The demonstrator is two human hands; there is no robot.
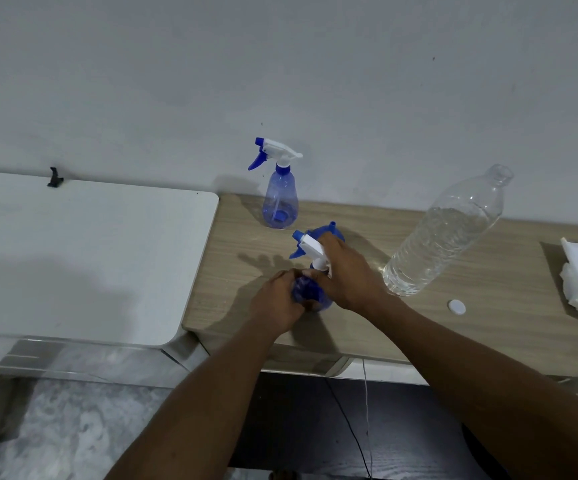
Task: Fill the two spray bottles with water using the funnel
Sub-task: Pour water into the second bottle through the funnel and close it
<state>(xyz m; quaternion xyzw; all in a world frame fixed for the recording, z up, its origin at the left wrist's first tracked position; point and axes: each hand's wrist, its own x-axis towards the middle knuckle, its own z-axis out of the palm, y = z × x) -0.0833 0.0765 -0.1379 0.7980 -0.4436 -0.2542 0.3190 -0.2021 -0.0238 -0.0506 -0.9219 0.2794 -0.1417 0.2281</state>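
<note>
At the front of the wood-grain bench (488, 323), clasping the near spray bottle (304, 289) in the left grip (277, 301), wrapped round its translucent blue body; pinching the white trigger collar with the right grip (348, 271). Probably unscrewing the head. Next: seat the blue funnel (330, 230), lying just behind, then pour from the ribbed clear water bottle (447, 233).

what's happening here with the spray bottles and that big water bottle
A person is working on the near spray bottle on the wooden table. The left hand grips its blue body and the right hand holds its neck under the trigger head; loosening or tightening, I cannot tell. The blue funnel sits just behind, partly hidden. The other spray bottle stands by the wall, head on. The water bottle stands open, its white cap nearby.
</note>
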